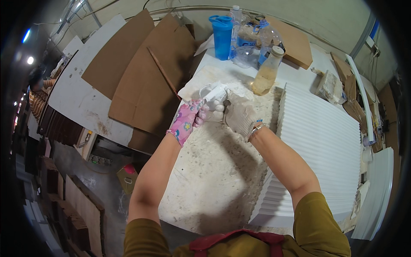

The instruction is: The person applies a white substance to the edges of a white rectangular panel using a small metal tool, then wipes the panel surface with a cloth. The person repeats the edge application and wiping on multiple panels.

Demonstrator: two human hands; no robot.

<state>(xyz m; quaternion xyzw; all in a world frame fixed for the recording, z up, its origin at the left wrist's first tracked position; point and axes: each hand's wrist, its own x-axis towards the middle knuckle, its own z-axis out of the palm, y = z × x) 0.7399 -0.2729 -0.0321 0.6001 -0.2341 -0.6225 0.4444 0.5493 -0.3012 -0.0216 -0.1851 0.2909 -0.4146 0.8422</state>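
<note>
A small white object [215, 92], perhaps a plastic container, is between my hands over the far part of the stained white table [205, 180]. My left hand [192, 112], in a pink flower-patterned glove with whitened fingertips, curls around its near left side. From the right, my right hand [239, 112] grips it in a dirty pale knit glove. Its lower part and contents are hidden by the fingers. Just beyond my right hand stands a clear bottle [266, 75] with yellowish stuff inside and a pale cap.
Stacked white ribbed strips [321, 138] lie on the right. A blue shaker bottle [222, 38], clear plastic bottles [271, 35] and a brown board [290, 45] stand at the back. Cardboard sheets [151, 77] lean on the left, with a thin stick [163, 72]. A person [39, 93] is at far left.
</note>
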